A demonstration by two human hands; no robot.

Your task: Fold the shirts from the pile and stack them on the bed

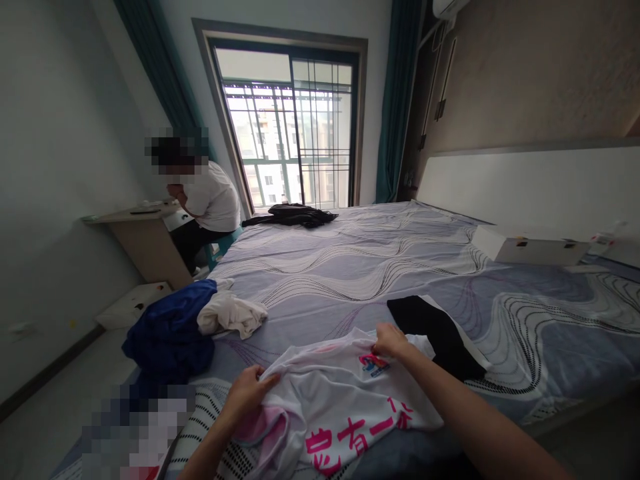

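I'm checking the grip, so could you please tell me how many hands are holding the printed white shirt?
2: the left hand at the left edge of the shirt, the right hand at its far edge near the small logo.

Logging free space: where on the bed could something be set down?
On the bed, between black heap and white shirt, and between black garment and white box. Crowded: left edge, with blue cloth and cream cloth bunched; and the shirt, gripped by left hand and right hand.
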